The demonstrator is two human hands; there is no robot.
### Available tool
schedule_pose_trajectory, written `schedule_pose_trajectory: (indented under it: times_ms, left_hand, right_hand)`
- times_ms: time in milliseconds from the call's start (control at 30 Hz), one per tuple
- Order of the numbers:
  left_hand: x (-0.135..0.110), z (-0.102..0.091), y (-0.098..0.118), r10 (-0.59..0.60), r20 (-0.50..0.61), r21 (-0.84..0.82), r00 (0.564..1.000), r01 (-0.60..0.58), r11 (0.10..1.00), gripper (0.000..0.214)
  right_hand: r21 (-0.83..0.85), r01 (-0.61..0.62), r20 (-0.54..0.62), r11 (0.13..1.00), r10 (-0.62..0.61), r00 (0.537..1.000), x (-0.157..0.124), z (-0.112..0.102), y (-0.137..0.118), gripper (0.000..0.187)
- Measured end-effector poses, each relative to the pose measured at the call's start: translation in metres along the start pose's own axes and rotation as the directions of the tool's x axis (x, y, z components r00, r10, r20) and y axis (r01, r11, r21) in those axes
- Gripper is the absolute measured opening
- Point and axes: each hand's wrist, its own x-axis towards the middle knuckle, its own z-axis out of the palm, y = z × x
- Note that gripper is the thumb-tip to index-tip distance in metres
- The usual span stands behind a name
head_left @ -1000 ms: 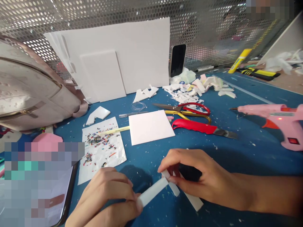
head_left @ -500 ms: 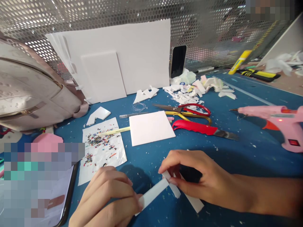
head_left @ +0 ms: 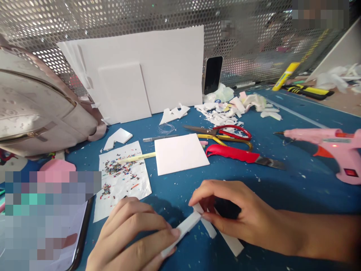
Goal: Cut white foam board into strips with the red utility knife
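Observation:
A narrow white strip (head_left: 186,227) slants between my hands, above the blue tabletop (head_left: 177,197). Its lower end is pinched between the thumb and fingers of my left hand (head_left: 132,235). My right hand (head_left: 237,210) pinches a white piece at the strip's upper end with thumb and forefinger. A short white tail (head_left: 209,229) hangs just below those fingertips; whether it is part of the same piece I cannot tell. Under my right hand lies another white strip (head_left: 233,244), partly hidden by the thumb. A white rectangular card (head_left: 182,154) lies beyond both hands.
A red-handled knife (head_left: 232,152), scissors (head_left: 231,131) and a pink glue gun (head_left: 327,143) lie right of the card. Small colourful bits cover a white sheet (head_left: 98,210) at left, near a phone (head_left: 81,229). A white board (head_left: 175,67) and foam scraps (head_left: 220,114) stand behind.
My left hand has shifted slightly right and its fingers have moved further up along the strip. My right hand keeps its pinch in nearly the same place.

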Motion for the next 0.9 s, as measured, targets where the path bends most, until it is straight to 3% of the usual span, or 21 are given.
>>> schedule_pose_trajectory:
  times_ms: [233, 467, 633, 733, 800, 900]
  left_hand:
    - [0.005, -0.004, -0.007, -0.183, 0.131, -0.112, 0.974, 0.198, 0.974, 0.015]
    - [0.013, 0.01, -0.004, -0.282, 0.293, 0.069, 0.914, 0.274, 0.959, 0.02]
    - [0.005, 0.011, -0.002, -0.291, 0.247, 0.133, 0.924, 0.265, 0.955, 0.02]
    - [-0.006, 0.014, 0.0, -0.227, 0.214, 0.21, 0.95, 0.182, 0.961, 0.053]
    - [-0.012, 0.018, 0.002, -0.203, 0.184, 0.266, 0.962, 0.151, 0.952, 0.073]
    - [-0.015, 0.021, 0.004, -0.215, 0.171, 0.294, 0.962, 0.159, 0.943, 0.068]
  right_hand:
    - [-0.009, -0.045, -0.042, 0.999, 0.044, 0.998, -0.001, 0.003, 0.003, 0.02]
    - [-0.256, 0.029, 0.072, 0.966, -0.011, 0.997, 0.001, 0.006, -0.002, 0.047]
    - [-0.462, 0.141, 0.143, 0.876, -0.083, 0.986, 0.0, 0.007, -0.002, 0.056]
    - [-0.518, 0.186, 0.196, 0.835, -0.096, 0.976, -0.001, 0.008, 0.0, 0.078]
    - [-0.528, 0.182, 0.218, 0.83, -0.075, 0.973, -0.001, 0.008, 0.0, 0.083]
    - [-0.531, 0.162, 0.217, 0.832, -0.051, 0.975, -0.001, 0.009, 0.0, 0.076]
